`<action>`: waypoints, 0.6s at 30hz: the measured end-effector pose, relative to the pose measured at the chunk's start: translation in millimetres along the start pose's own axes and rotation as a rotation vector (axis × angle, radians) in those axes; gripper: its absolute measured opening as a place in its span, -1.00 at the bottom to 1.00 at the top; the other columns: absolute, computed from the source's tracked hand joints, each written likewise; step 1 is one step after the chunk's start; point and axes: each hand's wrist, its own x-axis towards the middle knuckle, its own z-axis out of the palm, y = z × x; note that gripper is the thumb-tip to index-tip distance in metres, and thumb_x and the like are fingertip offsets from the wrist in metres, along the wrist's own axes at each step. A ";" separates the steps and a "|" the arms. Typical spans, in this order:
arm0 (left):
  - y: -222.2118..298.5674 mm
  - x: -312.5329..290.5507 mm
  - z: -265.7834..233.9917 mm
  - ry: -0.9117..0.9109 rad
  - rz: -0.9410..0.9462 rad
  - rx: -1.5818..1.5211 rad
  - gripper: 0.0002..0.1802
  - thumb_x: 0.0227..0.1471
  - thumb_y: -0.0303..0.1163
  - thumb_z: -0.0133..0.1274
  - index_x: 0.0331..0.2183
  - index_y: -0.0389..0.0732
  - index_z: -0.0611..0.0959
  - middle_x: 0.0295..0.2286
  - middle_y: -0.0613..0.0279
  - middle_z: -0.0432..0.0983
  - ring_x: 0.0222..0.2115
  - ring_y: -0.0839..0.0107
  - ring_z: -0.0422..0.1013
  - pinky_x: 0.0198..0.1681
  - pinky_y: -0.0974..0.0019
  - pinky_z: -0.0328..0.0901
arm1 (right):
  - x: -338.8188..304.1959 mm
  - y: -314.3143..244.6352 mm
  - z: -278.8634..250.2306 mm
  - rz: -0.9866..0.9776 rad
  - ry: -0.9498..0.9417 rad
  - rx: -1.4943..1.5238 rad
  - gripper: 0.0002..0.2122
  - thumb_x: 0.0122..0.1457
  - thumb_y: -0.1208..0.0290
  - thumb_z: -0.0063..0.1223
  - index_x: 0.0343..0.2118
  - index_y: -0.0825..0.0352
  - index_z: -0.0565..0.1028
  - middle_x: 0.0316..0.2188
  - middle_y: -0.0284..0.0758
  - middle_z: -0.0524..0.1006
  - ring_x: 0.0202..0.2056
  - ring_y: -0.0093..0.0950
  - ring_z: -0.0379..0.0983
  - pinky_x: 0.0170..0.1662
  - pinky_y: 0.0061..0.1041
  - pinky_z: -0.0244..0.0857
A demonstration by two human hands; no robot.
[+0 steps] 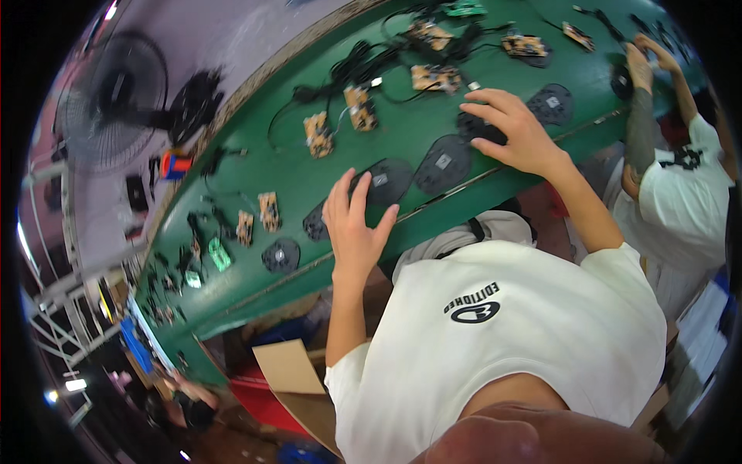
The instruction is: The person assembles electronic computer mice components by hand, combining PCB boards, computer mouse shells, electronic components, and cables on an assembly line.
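Note:
My left hand (354, 232) is over the near edge of the green bench, fingers spread and thumb apart. Its fingertips rest at or just above a dark, rounded plastic piece (393, 182); another black piece (314, 222) is partly hidden beside it. Farther right, my right hand (524, 139) reaches over a black rounded piece (481, 128), with fingers on its far side and thumb on its near side, apart. Contact is hard to judge. Between my hands lies an oval black piece (444, 164) with a pale square at its middle.
Brown circuit boards (361, 108) and tangled black cables (363, 63) lie along the green bench (255, 166). More black pieces (550, 104) line its near edge. A fan (116, 89) stands beyond. At right, a co-worker's tattooed arm (640, 139) reaches over the bench. An open cardboard box (290, 367) sits below.

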 end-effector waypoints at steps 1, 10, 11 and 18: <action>-8.5 -4.5 -6.3 0.015 -0.045 0.022 -0.30 -0.13 -0.23 0.35 0.07 -0.23 0.53 0.12 0.00 0.34 0.13 0.02 0.27 0.18 0.01 0.11 | 8.1 -6.7 0.8 -0.029 -0.014 0.022 -0.39 -0.07 0.39 0.33 0.13 0.25 0.43 0.18 -0.23 0.36 0.22 -0.16 0.23 0.27 -0.18 0.10; -37.7 -10.1 -14.7 0.046 0.021 -0.018 -0.18 -0.21 -0.16 0.39 0.10 -0.20 0.50 0.10 0.05 0.35 0.12 0.03 0.26 0.14 0.01 0.14 | 11.1 -35.8 17.9 -0.183 -0.284 -0.077 -0.31 -0.15 0.34 0.39 0.15 0.20 0.41 0.11 -0.27 0.42 0.17 -0.29 0.31 0.37 -0.04 -0.06; -31.4 -0.8 -6.4 0.021 0.097 -0.034 -0.16 -0.23 -0.16 0.39 0.11 -0.19 0.49 0.10 0.07 0.35 0.13 0.05 0.25 0.15 0.02 0.14 | 13.5 -35.9 20.3 -0.213 -0.297 -0.073 -0.31 -0.14 0.33 0.39 0.15 0.21 0.41 0.08 -0.28 0.44 0.16 -0.29 0.32 0.37 -0.04 -0.07; -41.7 21.0 18.2 -0.081 0.235 -0.080 -0.11 -0.27 -0.12 0.41 0.13 -0.17 0.49 0.01 0.17 0.47 0.01 0.13 0.34 0.06 0.09 0.19 | 12.6 -47.4 42.3 -0.189 -0.197 -0.082 -0.38 -0.08 0.27 0.36 0.11 0.27 0.44 0.03 -0.28 0.48 0.13 -0.30 0.35 0.36 -0.04 -0.04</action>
